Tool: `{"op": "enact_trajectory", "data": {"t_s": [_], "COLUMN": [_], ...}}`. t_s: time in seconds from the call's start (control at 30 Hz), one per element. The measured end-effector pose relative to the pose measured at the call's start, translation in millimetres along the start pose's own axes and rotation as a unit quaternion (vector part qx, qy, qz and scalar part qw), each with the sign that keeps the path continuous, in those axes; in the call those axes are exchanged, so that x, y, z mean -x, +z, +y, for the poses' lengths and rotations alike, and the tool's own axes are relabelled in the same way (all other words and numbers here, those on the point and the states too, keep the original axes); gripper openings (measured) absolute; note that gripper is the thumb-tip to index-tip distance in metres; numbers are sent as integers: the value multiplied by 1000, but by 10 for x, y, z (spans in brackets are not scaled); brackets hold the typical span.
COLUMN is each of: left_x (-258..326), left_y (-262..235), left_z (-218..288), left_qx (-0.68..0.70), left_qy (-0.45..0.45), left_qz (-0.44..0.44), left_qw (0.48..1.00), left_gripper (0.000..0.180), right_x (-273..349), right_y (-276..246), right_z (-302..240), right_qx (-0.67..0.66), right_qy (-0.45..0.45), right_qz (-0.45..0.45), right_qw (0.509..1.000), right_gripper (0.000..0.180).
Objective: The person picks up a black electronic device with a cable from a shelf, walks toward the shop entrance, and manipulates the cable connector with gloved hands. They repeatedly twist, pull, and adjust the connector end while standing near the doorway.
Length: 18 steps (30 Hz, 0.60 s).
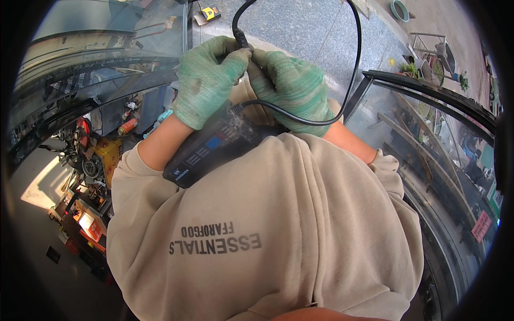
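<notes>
Both my hands wear green knit work gloves with pale, worn patches, and they meet in front of me at the upper middle. My left hand (208,80) pinches the end of a black cable (240,37), at its ribbed sleeve. Close against it, my right hand (297,88) has its fingers closed, the thumb and index at the cable's tip. What sits between the right fingertips is hidden. Below the hands, a dark box-shaped device (201,152) with a blue label rests against my beige hoodie. Black cable (292,116) leaves its top end and crosses over my right glove.
Glass-topped cases or framed panes stand at the left (107,59) and right (428,134). A small yellow and black box (210,13) lies ahead on the grey stone floor (305,24). Tools and a yellow machine (110,155) crowd the left side. A green basin (399,10) is farther off.
</notes>
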State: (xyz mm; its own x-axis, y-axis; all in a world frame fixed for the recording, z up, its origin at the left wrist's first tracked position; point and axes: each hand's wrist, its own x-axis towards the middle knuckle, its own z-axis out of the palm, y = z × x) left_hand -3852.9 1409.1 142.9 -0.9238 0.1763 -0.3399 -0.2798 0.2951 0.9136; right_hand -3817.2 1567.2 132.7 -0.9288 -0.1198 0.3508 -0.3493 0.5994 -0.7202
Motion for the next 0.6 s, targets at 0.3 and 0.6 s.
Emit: {"op": "enact_trajectory", "data": {"t_s": [0.3, 0.6], "left_x": [5, 54], "left_y": [3, -19], "left_z": [-61, -66], "left_qx": [-67, 100], "left_qy": [53, 35], "left_qz": [27, -44], "left_qw": [996, 993], "left_gripper": [21, 23], "right_x": [54, 28], "right_y": [11, -99], "right_z": [-23, -65], "right_qx": [-103, -267], "right_qy": [106, 301], "right_qz": [-15, -20], "right_qw": [989, 915], "right_gripper": [16, 21]}}
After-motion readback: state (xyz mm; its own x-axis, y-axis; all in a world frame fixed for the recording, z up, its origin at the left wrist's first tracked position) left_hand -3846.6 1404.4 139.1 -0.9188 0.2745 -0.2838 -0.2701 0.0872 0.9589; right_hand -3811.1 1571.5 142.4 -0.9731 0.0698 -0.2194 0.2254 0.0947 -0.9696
